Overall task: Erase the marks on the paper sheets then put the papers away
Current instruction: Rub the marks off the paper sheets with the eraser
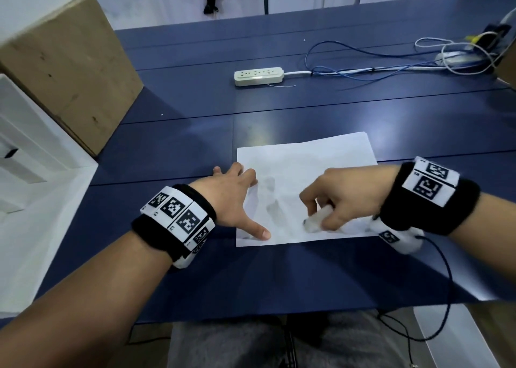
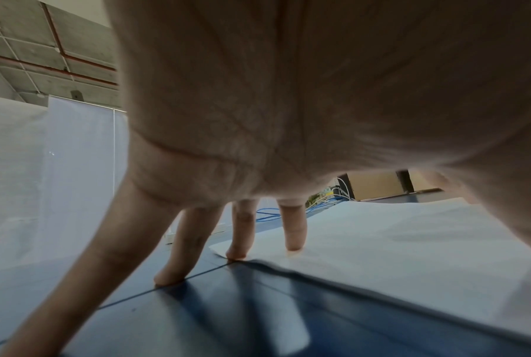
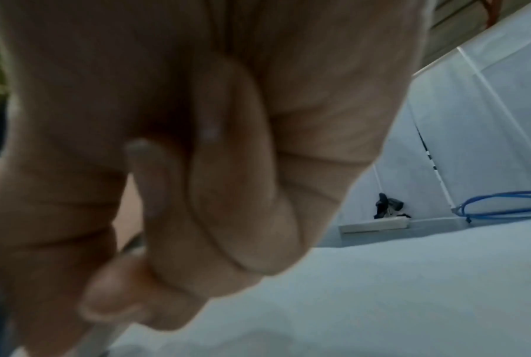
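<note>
While left hand [image 1: 233,197] fingers splay flat on paper [image 1: 304,172], right hand [image 1: 339,197] fingers curl round eraser [image 1: 317,220] — no writing legible

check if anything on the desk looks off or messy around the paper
Nothing looks damaged or spilled. The paper lies flat, slightly askew to the table seams, with a second sheet's edge peeking out at its far side and faint grey smudges left on it. The left hand presses its edge; the right hand holds an eraser.

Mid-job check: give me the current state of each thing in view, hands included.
paper sheets: flat on the table, faint grey smudges
eraser: pressed to the paper
right hand: grips the eraser
left hand: spread, pinning the paper's left edge
power strip: nothing plugged into its sockets
</note>
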The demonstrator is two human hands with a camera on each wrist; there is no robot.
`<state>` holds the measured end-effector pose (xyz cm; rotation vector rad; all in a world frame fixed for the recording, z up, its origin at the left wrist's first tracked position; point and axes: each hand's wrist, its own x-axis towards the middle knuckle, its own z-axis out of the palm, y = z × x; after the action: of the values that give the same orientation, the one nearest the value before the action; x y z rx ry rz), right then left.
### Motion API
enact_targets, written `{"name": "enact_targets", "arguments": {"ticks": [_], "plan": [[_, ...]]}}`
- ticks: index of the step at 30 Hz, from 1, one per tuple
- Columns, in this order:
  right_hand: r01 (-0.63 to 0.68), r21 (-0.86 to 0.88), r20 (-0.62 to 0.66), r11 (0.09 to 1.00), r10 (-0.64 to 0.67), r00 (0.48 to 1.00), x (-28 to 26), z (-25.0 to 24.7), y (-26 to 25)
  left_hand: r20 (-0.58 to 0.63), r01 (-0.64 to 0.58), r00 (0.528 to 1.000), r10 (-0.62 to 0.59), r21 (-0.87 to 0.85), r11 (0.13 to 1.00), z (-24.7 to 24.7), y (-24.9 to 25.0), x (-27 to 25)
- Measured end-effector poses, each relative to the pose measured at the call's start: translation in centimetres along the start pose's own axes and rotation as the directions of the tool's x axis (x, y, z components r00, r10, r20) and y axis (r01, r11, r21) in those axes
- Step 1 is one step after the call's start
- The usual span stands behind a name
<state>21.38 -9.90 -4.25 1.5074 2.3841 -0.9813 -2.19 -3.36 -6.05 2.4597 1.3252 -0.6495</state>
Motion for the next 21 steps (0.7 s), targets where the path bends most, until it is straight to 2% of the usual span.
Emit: {"name": "enact_targets", "arguments": {"ticks": [1,3,6,7,8,10,12,13,16,19,20,21], "plan": [[-0.016,-0.013,-0.005,1.000,0.016,1.000,0.2,-0.1,0.1,0.002,-0.001,1.000,0.001,-0.001,1.000,0.0,0.0,0.0],[-0.076,-0.057,-0.107,0.995,0.070,0.992,1.2,-1.1,0.9,0.002,0.001,1.000,-0.001,-0.001,1.000,0.0,-0.1,0.0],[-0.216,-0.056,-0.314,0.975,0.188,0.930,2.1,-2.4,2.2,-0.008,-0.003,1.000,0.003,-0.006,1.000,0.0,0.0,0.0],[-0.209,-0.055,-0.325,0.976,0.181,0.928,2.0,-2.4,2.3,-0.009,-0.005,1.000,0.005,-0.003,1.000,0.1,0.0,0.0],[-0.166,-0.051,-0.282,0.985,0.146,0.948,1.7,-2.2,2.0,-0.009,-0.007,1.000,0.007,-0.001,1.000,0.1,0.0,0.0],[-0.051,-0.024,-0.104,0.998,0.048,0.993,0.7,-1.2,0.9,-0.003,-0.002,1.000,0.002,-0.006,1.000,0.1,-0.1,0.0],[-0.016,0.006,0.058,1.000,0.016,0.998,0.0,-0.4,-0.1,0.003,-0.001,1.000,0.001,-0.012,1.000,0.1,-0.1,0.0],[-0.023,0.006,0.074,1.000,0.023,0.997,-0.1,-0.5,-0.1,0.004,0.000,1.000,0.001,-0.013,1.000,0.1,-0.1,0.0],[-0.090,-0.016,-0.059,0.996,0.089,0.994,1.2,-1.5,1.2,0.003,0.000,1.000,0.000,-0.006,1.000,0.1,-0.1,0.0],[-0.204,-0.062,-0.290,0.977,0.178,0.940,2.2,-2.4,2.7,0.002,-0.004,1.000,0.004,0.003,1.000,0.0,0.0,0.0],[-0.219,-0.077,-0.334,0.973,0.182,0.925,2.2,-2.4,2.8,0.001,-0.005,1.000,0.005,0.005,1.000,0.1,0.0,0.0],[-0.195,-0.085,-0.326,0.977,0.157,0.932,2.0,-2.3,2.7,0.000,-0.005,1.000,0.005,0.004,1.000,0.1,-0.1,0.0]]}}
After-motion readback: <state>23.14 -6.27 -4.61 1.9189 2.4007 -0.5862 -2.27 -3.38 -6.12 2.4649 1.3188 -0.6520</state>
